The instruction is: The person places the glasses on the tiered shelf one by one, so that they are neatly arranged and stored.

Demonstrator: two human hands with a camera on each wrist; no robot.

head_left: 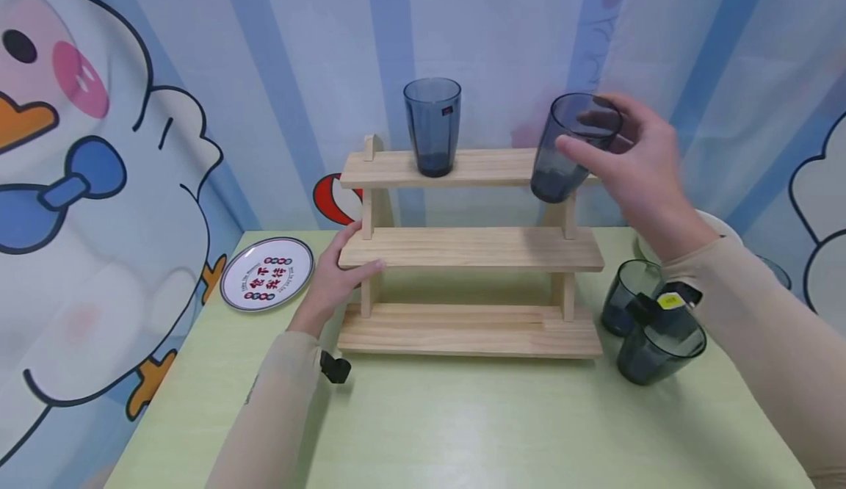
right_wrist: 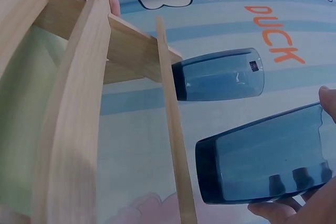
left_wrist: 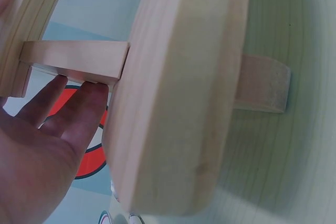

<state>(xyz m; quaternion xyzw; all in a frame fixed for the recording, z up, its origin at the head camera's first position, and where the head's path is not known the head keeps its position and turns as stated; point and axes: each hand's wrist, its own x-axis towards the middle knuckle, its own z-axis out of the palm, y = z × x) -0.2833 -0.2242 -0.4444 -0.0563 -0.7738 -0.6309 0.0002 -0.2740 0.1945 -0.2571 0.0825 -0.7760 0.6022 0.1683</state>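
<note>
A three-tier wooden display shelf (head_left: 469, 247) stands on the table. At its left end my left hand (head_left: 330, 276) grips the middle tier; in the left wrist view, fingers (left_wrist: 86, 106) touch an upright. A blue-grey glass tumbler (head_left: 432, 133) stands upright on the top tier, left of centre. My right hand (head_left: 644, 162) holds a matching tumbler (head_left: 555, 177) near its rim, thumb on the near side and fingers round the far side. That tumbler tilts, its base toward the lower left, by the top tier's right end. In the right wrist view, a small gap separates its base (right_wrist: 208, 171) from the board.
A white plate (head_left: 267, 274) with red characters lies left of the shelf on the pale green table (head_left: 463, 423). Two more tumblers, one behind (head_left: 621, 305) and one in front (head_left: 651, 357), stand at right below my sleeve. A white round object (head_left: 717, 223) is partly hidden there.
</note>
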